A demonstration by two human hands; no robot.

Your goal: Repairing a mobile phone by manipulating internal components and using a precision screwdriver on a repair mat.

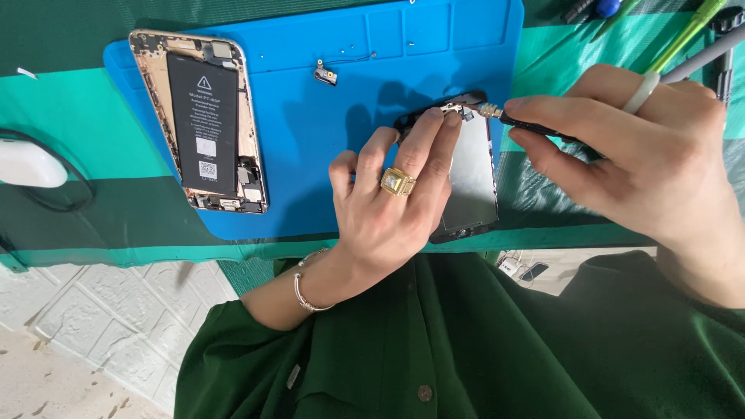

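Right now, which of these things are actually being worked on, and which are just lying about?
In use:
- left hand, fingers pressing on the screen panel
- right hand, gripping tweezers at the panel's top edge
- blue mat under the panel

Lying about:
- opened phone body with its black battery
- small loose part
- tools at top right
- white object at left
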